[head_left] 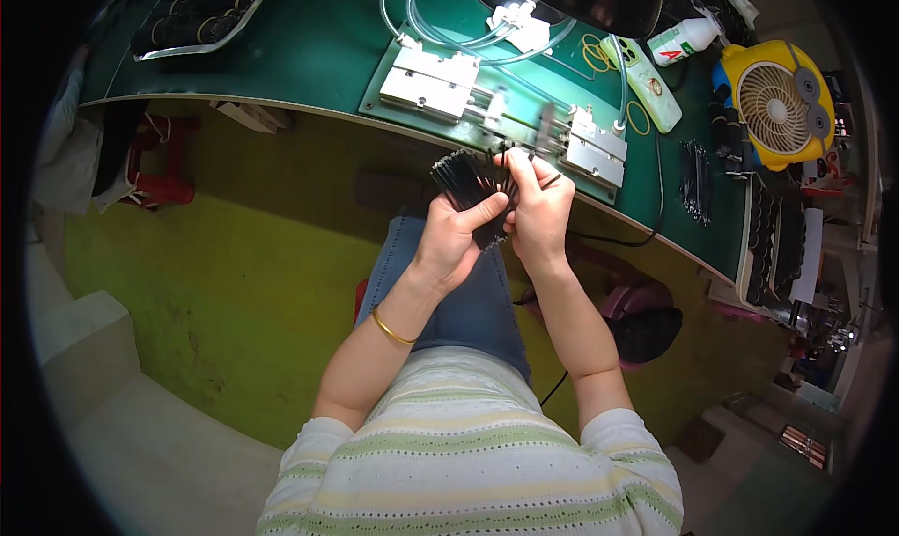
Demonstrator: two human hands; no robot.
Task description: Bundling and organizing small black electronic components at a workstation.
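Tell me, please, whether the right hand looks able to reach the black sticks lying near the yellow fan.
Probably yes, once free: the right hand is busy at the black bundle in the left hand, and a silver block stands partly between that hand and the black sticks.

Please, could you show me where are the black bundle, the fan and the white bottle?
Black bundle (458,180): head view, on the upper part of its strands.
Fan (773,102): head view, on the middle of its round grille.
White bottle (684,42): head view, on the middle of its side.

A green workbench (309,58) with metal fixtures (426,84) suggests a workshop.
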